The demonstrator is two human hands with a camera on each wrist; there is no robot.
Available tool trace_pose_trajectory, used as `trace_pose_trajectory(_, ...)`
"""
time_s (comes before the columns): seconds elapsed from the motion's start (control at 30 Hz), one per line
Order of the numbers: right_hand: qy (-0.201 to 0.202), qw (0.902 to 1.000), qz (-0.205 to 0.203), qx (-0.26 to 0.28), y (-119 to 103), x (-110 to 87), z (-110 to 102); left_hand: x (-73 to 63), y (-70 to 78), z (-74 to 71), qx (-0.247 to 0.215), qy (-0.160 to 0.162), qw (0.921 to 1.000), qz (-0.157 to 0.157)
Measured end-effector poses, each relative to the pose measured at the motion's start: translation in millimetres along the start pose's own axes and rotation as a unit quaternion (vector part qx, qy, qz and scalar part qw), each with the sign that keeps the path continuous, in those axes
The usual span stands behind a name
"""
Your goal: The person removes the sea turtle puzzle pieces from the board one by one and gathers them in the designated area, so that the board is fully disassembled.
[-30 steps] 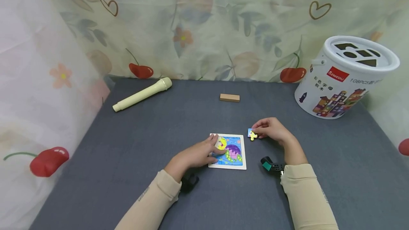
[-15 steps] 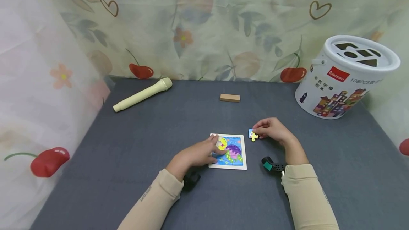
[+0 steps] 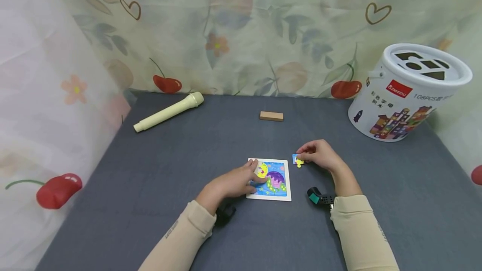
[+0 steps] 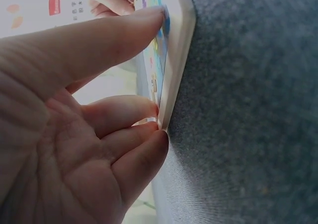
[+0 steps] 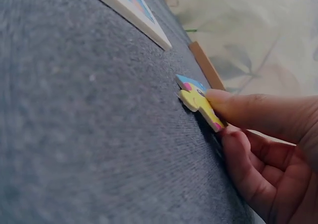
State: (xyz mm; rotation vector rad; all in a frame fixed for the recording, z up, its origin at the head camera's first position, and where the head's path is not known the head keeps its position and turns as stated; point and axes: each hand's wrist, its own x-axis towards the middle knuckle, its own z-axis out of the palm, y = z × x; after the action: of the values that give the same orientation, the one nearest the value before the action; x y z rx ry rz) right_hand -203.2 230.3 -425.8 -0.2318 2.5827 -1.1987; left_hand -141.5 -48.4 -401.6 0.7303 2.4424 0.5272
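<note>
My left hand (image 3: 232, 180) rests with spread fingers on the left part of a white-framed jigsaw puzzle board (image 3: 288, 185), which bears a blue, purple and yellow cartoon picture. In the left wrist view the thumb lies over the board's frame (image 4: 180, 50), while other fingertips touch its edge. Part of the picture is hidden under that hand. To the right of the board, my right hand (image 3: 321, 154) pinches a blue and yellow puzzle piece (image 3: 299, 162) between thumb and fingers. The right wrist view shows this piece (image 5: 198, 104) tilted, close above the dark cloth.
Behind the board lies a small wooden block (image 3: 271, 116). A cream toy microphone (image 3: 169, 112) is at the back left. At the back right stands a large white bucket (image 3: 395, 99) with shaped holes in its lid. Patterned curtains (image 3: 241, 32) border the dark table (image 3: 150, 179).
The puzzle piece has tilted slightly in my right fingers, and that hand has barely shifted. My left hand stays on the board. The whole head view has drifted a little.
</note>
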Motion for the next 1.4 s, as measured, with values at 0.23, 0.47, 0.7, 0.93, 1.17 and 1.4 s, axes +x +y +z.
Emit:
trace_pose_trajectory(0.23, -0.013, 0.9997, -0.009, -0.016, -1.2, -0.9, -0.5, -1.4, -0.3, -1.1, 0.001, 0.001, 1.0, 0.004)
trace_pose_trajectory(0.47, -0.005, 0.9995, -0.018, -0.027, 0.8, 0.2, 0.7, -1.8, -0.7, -0.9, -0.004, 0.0, 1.0, 0.005)
trace_pose_trajectory(0.7, 0.001, 0.9995, -0.013, -0.029, 2.4, 1.2, 2.0, -1.7, -0.4, -0.4, -0.003, -0.001, 1.0, 0.003)
trace_pose_trajectory(0.93, 0.005, 0.9994, -0.01, -0.033, -4.7, -0.7, 1.2, -2.6, -0.1, -0.7, -0.005, -0.001, 1.0, 0.005)
trace_pose_trajectory(1.17, 0.011, 0.9985, -0.027, -0.046, -24.1, -2.1, 4.9, -2.1, -0.7, -0.7, -0.003, 0.0, 1.0, 0.005)
trace_pose_trajectory(1.4, -0.038, 0.998, -0.04, -0.032, -35.7, 1.5, 18.0, -1.5, -1.4, 0.0, -0.007, -0.002, 1.0, 0.003)
